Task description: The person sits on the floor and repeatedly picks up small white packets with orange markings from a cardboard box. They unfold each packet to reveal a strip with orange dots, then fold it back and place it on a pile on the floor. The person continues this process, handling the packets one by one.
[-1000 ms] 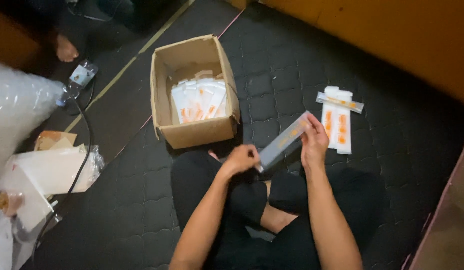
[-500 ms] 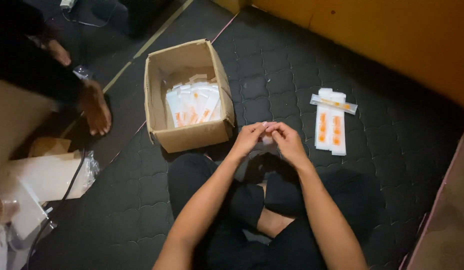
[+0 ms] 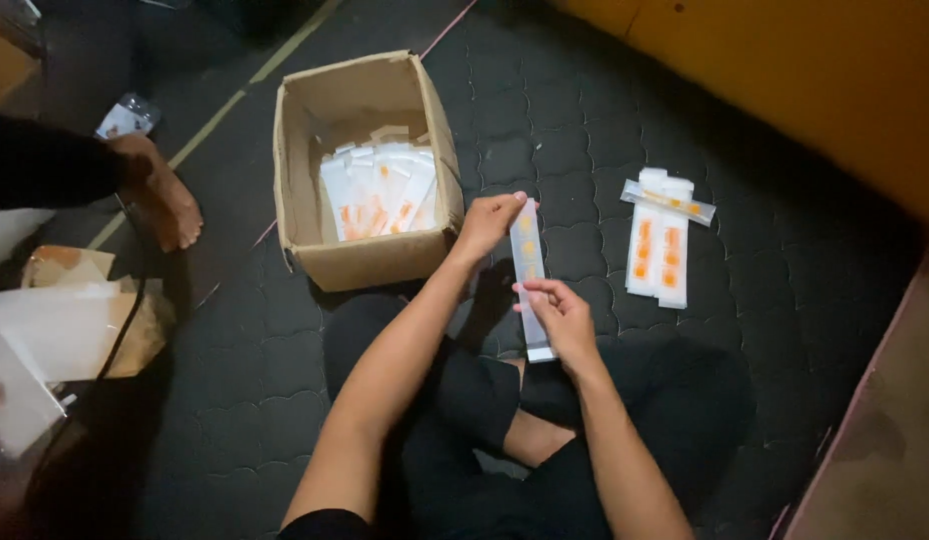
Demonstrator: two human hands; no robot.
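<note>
Spanning both hands: packet [image 3: 530, 275], left hand [image 3: 488, 222] top, right hand [image 3: 560, 318] bottom.

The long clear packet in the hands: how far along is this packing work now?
Done: a few finished packets lie on the dark mat at the right. In hand: the left hand and right hand hold one long clear packet by its ends. Left: many packets stand in the cardboard box.

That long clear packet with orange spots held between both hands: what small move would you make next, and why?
Probably lay the long clear plastic packet beside the flat white packets with orange spots on the dark mat. The left hand pinches its top and the right hand its lower end, so it looks finished.
</note>
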